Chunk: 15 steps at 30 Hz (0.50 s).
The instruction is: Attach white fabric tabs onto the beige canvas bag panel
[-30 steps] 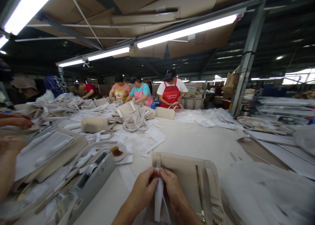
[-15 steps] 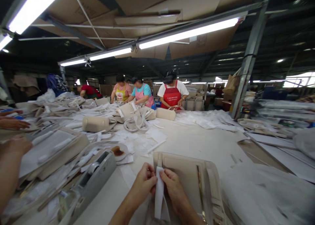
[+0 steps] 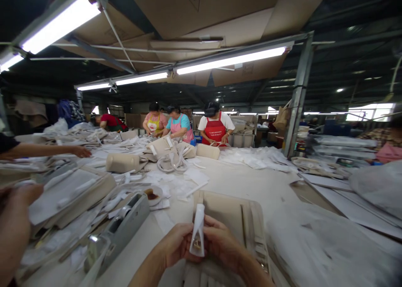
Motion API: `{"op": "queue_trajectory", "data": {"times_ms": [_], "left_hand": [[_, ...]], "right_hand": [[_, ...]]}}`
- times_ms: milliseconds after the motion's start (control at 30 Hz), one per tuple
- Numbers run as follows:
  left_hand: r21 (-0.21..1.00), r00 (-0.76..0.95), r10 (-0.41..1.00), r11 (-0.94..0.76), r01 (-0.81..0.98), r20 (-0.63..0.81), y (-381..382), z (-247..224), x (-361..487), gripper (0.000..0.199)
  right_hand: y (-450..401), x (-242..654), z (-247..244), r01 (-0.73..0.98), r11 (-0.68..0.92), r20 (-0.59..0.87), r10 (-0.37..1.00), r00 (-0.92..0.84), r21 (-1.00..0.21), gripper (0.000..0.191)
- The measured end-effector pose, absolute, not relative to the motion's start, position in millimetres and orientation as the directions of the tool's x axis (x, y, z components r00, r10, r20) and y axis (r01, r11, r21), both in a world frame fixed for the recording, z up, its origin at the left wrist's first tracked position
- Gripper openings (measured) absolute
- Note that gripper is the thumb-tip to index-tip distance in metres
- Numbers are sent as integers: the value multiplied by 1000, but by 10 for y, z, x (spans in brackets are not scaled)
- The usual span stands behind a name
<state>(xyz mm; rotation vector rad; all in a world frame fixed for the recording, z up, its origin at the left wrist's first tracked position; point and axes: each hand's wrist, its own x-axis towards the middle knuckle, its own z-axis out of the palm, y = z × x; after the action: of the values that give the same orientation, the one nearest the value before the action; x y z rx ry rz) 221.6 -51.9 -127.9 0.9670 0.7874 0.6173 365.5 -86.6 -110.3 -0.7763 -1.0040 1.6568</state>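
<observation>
Both hands, left (image 3: 177,243) and right (image 3: 220,239), grip the white strip (image 3: 197,230) over the beige bag (image 3: 222,203). Left of the bag stands a grey dispenser (image 3: 125,228), apparently for tape.

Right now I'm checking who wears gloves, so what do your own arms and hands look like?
My left hand and right hand wear no gloves. Both forearms are uncovered, with no sleeve, watch or bracelet in view. Some fingers are partly hidden, so I cannot rule out a ring.

Both hands (image 3: 201,241) pinch a white strip (image 3: 198,226) over a beige bag (image 3: 226,211).
</observation>
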Motion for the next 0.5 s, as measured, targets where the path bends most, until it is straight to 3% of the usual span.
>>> {"op": "queue_trajectory", "data": {"times_ms": [200,333,433,500], "left_hand": [[868,545,794,446,-218,-271,-610,-1384,2219,45],[847,532,805,457,-273,-263,-655,-1396,2269,46],[814,531,797,496,-304,-287,-658,-1427,2293,45],[796,529,793,516,-317,-304,-645,-1446,2288,42]], "right_hand": [[-858,3554,-1392,-340,-39,-6,995,-99,-940,42],[-795,3491,-1478,42,129,134,983,123,-991,34],[-812,3422,-1531,318,167,244,944,221,-933,29],[-830,3385,-1609,407,167,283,928,243,-898,32]]}}
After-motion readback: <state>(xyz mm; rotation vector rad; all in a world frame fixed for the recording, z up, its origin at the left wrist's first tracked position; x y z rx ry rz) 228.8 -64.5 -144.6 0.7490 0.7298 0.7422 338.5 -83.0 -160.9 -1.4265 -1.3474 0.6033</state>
